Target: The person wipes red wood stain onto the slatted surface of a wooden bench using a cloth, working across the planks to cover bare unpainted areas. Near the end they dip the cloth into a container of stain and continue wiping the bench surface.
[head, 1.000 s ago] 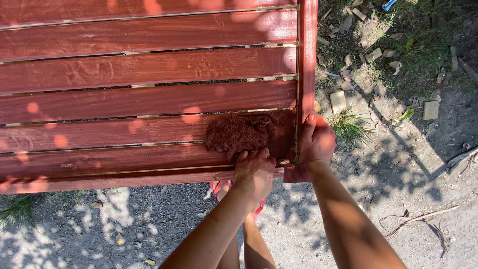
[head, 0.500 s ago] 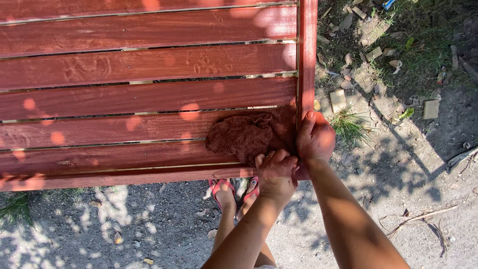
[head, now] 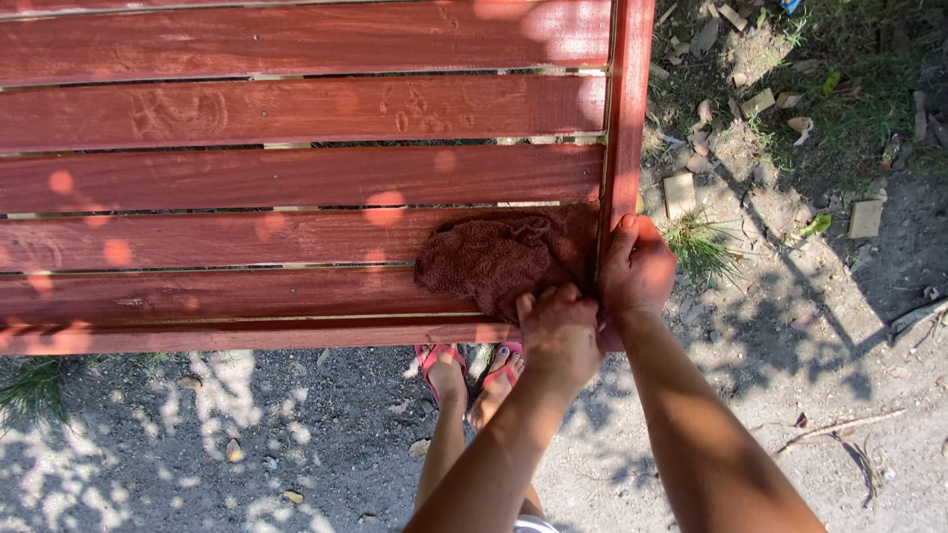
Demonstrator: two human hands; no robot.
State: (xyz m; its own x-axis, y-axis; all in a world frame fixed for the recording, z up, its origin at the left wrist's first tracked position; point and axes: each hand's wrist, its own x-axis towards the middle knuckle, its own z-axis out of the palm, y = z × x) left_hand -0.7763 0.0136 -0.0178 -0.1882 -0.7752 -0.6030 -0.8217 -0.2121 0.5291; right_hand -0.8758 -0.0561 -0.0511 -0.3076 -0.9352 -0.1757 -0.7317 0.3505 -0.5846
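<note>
A red-brown slatted wooden table (head: 296, 178) fills the upper left of the head view. A crumpled reddish-brown cloth (head: 489, 259) lies on its near right corner. My left hand (head: 558, 331) presses on the cloth's near edge with curled fingers, at the table's front rim. My right hand (head: 637, 268) clasps the table's right end rail (head: 629, 109) at the corner, thumb on top, right beside the cloth. The two hands almost touch.
My feet in pink flip-flops (head: 442, 360) stand on bare dirt just under the front edge. Stones and wood scraps (head: 679, 192) lie right of the table, with a grass tuft (head: 701, 247) and a twig (head: 839, 426). Dappled shade covers the ground.
My left hand slid to the right along the front edge, pushing the cloth toward the corner, and now sits next to my right hand. The right hand stayed on the corner.
</note>
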